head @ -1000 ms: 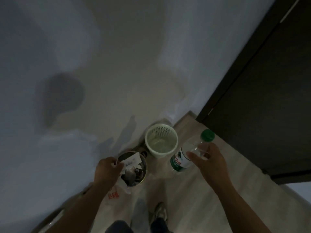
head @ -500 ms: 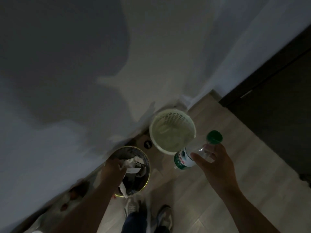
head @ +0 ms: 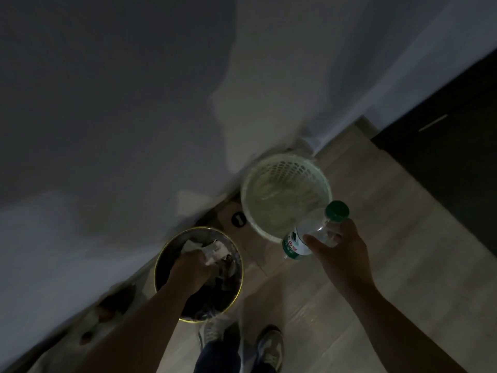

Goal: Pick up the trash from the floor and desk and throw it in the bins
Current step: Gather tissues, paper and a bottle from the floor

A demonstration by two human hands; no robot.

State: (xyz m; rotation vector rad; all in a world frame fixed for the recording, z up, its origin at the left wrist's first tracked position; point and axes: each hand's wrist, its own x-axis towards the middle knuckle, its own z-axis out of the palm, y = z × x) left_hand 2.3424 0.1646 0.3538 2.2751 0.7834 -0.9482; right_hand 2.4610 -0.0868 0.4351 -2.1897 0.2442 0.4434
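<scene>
The right hand, closed on the bottle, holds it slanted over the pale basket's near rim, cap uppermost.

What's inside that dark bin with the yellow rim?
The dark bin holds crumpled white paper and dark scraps. The left hand is down inside it, gripping the paper. The hand and forearm cover much of the inside, and the bottom is too dark to make out.
</scene>
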